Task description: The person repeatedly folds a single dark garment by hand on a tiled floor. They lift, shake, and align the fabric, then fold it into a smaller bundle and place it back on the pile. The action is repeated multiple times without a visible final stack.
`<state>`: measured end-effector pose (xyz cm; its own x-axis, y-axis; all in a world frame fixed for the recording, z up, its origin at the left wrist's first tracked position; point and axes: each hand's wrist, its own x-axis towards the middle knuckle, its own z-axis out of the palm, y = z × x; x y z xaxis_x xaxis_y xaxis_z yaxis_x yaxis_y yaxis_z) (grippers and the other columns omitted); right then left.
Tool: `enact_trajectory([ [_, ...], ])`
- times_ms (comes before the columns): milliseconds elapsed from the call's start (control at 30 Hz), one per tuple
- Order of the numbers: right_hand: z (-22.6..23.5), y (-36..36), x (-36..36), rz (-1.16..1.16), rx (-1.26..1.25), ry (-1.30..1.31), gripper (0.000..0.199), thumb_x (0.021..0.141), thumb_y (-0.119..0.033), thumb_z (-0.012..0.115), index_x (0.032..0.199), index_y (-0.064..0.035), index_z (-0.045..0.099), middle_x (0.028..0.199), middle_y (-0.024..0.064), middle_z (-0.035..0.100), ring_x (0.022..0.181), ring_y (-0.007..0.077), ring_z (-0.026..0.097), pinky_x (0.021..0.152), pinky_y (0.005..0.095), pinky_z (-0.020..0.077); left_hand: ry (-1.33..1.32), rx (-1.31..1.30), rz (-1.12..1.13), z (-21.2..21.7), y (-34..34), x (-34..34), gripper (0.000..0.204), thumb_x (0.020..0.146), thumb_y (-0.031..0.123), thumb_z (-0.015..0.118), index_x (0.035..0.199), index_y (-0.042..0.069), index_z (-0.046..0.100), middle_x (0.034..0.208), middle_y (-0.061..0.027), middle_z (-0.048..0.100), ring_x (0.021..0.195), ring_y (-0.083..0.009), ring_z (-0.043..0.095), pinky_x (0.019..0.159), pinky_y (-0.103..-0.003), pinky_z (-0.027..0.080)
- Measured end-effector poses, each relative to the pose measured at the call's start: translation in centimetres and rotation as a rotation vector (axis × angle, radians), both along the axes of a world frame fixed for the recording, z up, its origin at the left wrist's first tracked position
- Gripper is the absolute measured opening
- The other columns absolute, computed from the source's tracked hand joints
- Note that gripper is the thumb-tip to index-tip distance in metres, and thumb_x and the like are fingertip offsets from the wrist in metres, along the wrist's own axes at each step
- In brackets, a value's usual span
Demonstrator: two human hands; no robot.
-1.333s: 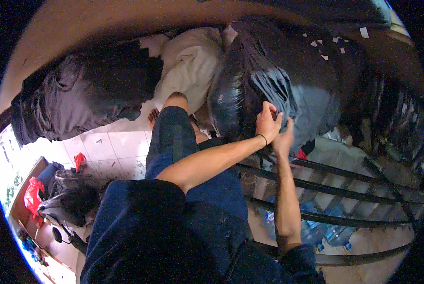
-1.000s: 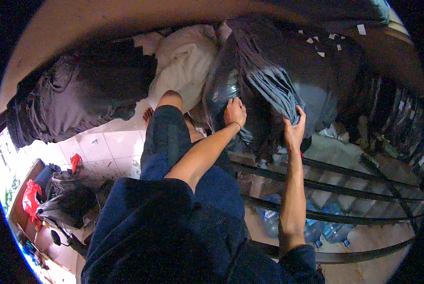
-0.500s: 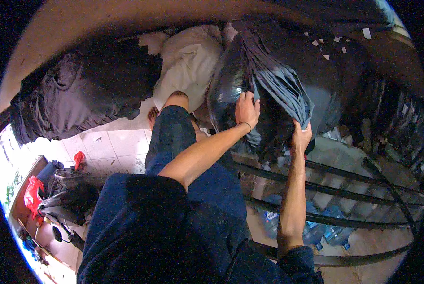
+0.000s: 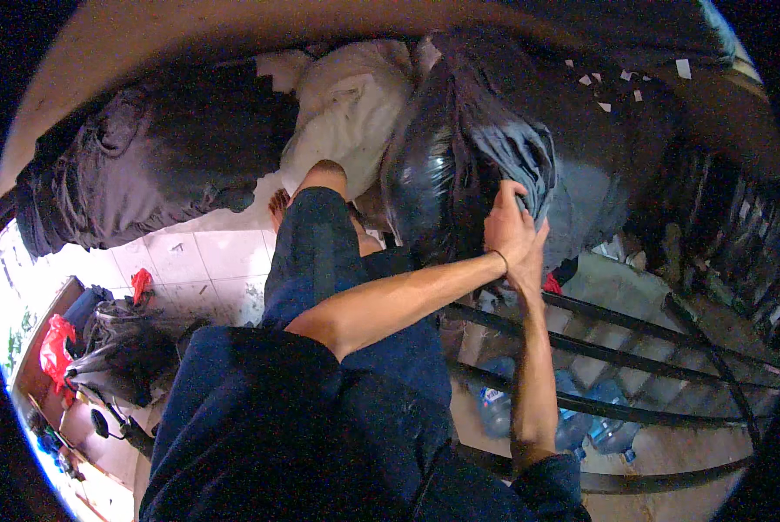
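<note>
A dark grey-blue cloth [image 4: 513, 148], bunched in long folds, hangs over the front of a bulging shiny black plastic bag [image 4: 420, 187]. My left hand [image 4: 507, 228], with a thin dark band at its wrist, is closed on the lower end of the folds. Pressed close against it, my right hand [image 4: 531, 261] grips the same end; its fingers are partly hidden by the left one. My left forearm reaches across in front of my knee, and the right comes up from below. Whether the cloth is a garment or a wrapping, I cannot tell.
A cream sack [image 4: 351, 113] and a dark cloth-covered bundle [image 4: 164, 152] stand to the left. Small white scraps [image 4: 626, 76] lie on dark fabric at right. Black metal rails [image 4: 616, 348] run over several blue water bottles [image 4: 612, 422]. A motorbike [image 4: 116, 374] stands at lower left.
My left hand has moved right, from the cloth's left edge to beside my right hand. The spread folds are now drawn together and shorter. My right hand has shifted slightly left and down.
</note>
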<state>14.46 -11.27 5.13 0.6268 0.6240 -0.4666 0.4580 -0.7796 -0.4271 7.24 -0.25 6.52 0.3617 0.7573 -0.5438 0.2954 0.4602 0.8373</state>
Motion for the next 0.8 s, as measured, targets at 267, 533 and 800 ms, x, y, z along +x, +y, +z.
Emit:
enact_trajectory([
  [267,0.3,0.2,3.5,-0.325,0.252,-0.04,0.047,0.092,-0.012,0.074,0.135,0.0011,0.061,0.124,0.0142,0.071,0.11,0.0255,0.067,0.101,0.0362,0.0504,0.071,0.025,0.061,-5.9,2.6,-2.6,0.041,0.092,0.02,0.072,0.127,0.01,0.054,0.129,-0.0211,0.061,0.11,-0.043,0.067,0.087,-0.053,0.055],
  [533,2.6,2.1,1.9,-0.2,0.168,-0.171,0.055,0.089,-0.008,0.076,0.14,0.0012,0.058,0.123,0.0179,0.072,0.111,0.0263,0.069,0.1,0.0363,0.0509,0.36,0.218,-0.365,-13.0,-0.1,-6.5,0.028,0.094,0.026,0.072,0.115,0.013,0.061,0.115,-0.0157,0.056,0.098,-0.0413,0.066,0.078,-0.057,0.055],
  [800,2.1,1.3,-1.8,0.095,0.194,-0.357,0.091,0.075,-0.005,0.08,0.156,0.0005,0.038,0.12,0.0301,0.069,0.107,0.0425,0.07,0.099,0.0419,0.0538,0.058,0.032,0.017,-6.0,0.3,-2.3,0.021,0.088,0.012,0.068,0.081,0.002,0.051,0.069,-0.0201,0.057,0.067,-0.043,0.059,0.064,-0.052,0.047],
])
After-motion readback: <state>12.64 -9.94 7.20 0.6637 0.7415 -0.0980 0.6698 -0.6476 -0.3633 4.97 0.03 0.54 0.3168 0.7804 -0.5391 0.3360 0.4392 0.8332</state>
